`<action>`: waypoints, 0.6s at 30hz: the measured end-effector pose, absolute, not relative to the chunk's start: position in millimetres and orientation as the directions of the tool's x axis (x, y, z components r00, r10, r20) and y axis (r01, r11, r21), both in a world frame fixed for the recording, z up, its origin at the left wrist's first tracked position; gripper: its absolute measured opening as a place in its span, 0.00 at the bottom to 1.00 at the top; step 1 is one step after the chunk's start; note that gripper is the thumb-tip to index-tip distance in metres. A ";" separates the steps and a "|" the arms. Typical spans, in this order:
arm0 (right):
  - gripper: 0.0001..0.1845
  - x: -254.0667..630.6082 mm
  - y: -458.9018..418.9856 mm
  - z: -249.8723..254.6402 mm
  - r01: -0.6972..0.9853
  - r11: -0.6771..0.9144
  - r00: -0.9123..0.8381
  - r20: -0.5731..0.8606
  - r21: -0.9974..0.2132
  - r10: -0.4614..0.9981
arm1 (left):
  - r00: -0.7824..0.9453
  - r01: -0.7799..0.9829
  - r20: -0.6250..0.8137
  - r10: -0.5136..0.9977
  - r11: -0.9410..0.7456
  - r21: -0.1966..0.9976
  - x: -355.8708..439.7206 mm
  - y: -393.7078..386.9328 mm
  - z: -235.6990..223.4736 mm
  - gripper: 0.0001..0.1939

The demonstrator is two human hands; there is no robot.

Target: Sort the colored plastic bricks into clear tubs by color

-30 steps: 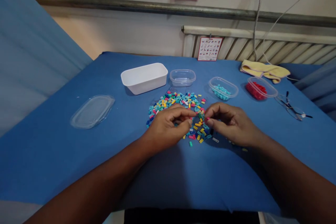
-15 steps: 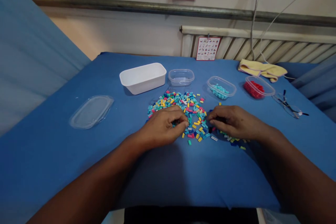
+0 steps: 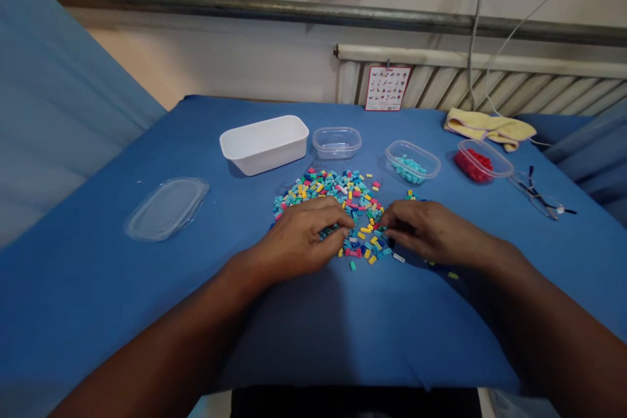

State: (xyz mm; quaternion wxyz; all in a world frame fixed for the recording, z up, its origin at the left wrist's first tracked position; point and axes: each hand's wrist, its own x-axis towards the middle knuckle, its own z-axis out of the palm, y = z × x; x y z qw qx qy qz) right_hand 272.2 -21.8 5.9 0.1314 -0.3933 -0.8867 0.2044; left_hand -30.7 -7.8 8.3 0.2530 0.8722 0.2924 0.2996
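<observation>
Multicoloured plastic building bricks (image 3: pixel 343 188) heaped beyond and between hands. Left hand (image 3: pixel 309 235) curled, thumb near forefinger; grip can't be told. Right hand (image 3: pixel 431 232) fingertips beside red brick (image 3: pixel 377 226), hold unclear. Clear tub (image 3: pixel 427 155) beyond right hand.

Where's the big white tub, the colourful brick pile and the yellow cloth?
White tub (image 3: pixel 274 158): head view, on its front wall.
Colourful brick pile (image 3: pixel 353 193): head view, on bricks near the pile's middle.
Yellow cloth (image 3: pixel 484 127): head view, on its folded middle.
</observation>
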 end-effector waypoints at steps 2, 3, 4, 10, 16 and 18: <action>0.06 273.9 -23.9 10.6 0.659 0.575 -0.624 0.075 -0.484 0.778 | 0.593 0.395 0.422 0.686 -0.705 0.590 -30.2 -6.2 3.8 0.09; 0.06 273.9 -25.0 12.3 0.660 0.568 -0.616 0.078 -0.492 0.784 | 0.576 0.407 0.442 0.687 -0.711 0.574 -30.0 -5.7 2.2 0.09; 0.07 273.3 -26.0 13.6 0.657 0.568 -0.617 0.080 -0.496 0.783 | 0.566 0.417 0.457 0.686 -0.717 0.559 -29.8 -5.3 1.0 0.09; 0.10 262.0 -28.4 10.8 0.657 0.642 -0.682 0.051 -0.394 0.729 | 0.578 0.450 0.466 0.670 -0.738 0.503 -29.4 -5.7 -1.7 0.09; 0.11 253.4 -30.9 6.0 0.682 0.656 -0.677 0.058 -0.324 0.733 | 0.598 0.452 0.465 0.653 -0.754 0.478 -27.8 -6.1 -4.2 0.09; 0.10 251.9 -32.4 6.3 0.689 0.648 -0.669 0.058 -0.324 0.741 | 0.599 0.450 0.467 0.650 -0.756 0.476 -27.2 -6.3 -4.7 0.09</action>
